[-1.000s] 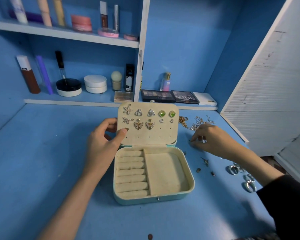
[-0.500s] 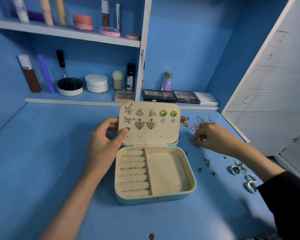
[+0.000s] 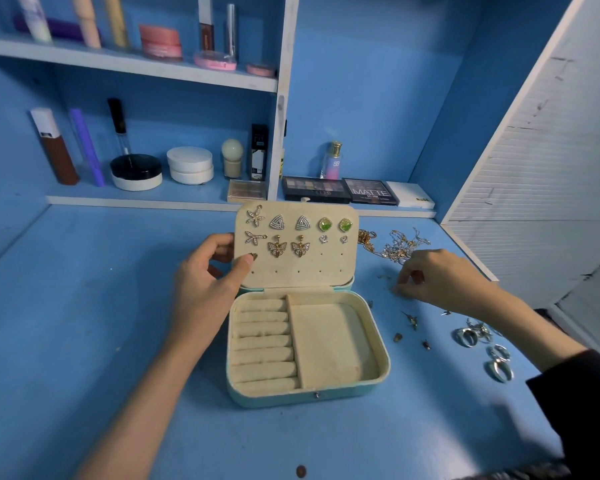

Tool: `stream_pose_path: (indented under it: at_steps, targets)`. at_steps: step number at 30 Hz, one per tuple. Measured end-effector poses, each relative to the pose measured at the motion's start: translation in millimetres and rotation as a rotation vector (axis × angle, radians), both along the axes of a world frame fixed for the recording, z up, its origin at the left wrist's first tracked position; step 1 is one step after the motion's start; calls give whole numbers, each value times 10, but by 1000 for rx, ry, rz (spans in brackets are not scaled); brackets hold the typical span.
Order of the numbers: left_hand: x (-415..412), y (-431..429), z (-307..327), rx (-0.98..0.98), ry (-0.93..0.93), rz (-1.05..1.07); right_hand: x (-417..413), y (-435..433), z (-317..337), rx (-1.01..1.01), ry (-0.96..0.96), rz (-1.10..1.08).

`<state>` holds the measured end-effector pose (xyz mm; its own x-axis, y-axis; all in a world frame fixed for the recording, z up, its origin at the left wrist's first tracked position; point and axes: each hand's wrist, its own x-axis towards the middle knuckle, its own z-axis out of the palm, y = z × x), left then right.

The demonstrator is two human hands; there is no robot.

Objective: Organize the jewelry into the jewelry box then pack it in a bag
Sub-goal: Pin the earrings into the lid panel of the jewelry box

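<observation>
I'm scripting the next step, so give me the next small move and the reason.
Probably the right hand pinches up a small piece from the table and brings it to the lid: its fingers are down beside it, while the left hand steadies the lid, thumb on an earring.

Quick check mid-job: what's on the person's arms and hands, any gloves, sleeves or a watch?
No gloves: the left hand and right hand are bare, with no ring, watch or bracelet showing. The left forearm is uncovered to the frame edge. The right arm wears a black sleeve from the forearm up.
</observation>
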<state>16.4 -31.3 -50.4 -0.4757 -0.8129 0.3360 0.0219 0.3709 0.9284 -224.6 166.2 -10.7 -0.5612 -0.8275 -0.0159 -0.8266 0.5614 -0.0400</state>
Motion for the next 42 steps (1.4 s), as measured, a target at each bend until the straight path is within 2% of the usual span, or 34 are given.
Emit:
stream_pose_path:
  at_steps: [7,12,16,27,31,42]
  targets:
    - [12,5,2,-4,-14,-1,50,-24,-54,-43,-7,-21]
    - [8,-4,-5,-6,-18,1,107,19,-69,-209,-225,28]
    - [2,-4,-1,-9,-23,1,128,65,-99,-247,-283,60]
    - [28,14,10,-65,-28,9,146,81,-59,-118,-22,175]
    - [75,35,23,-127,-49,32,164,89,-60,-97,-2,178]
    - [252,135,57,-434,-162,64,153,-28,259,-406,-337,118]
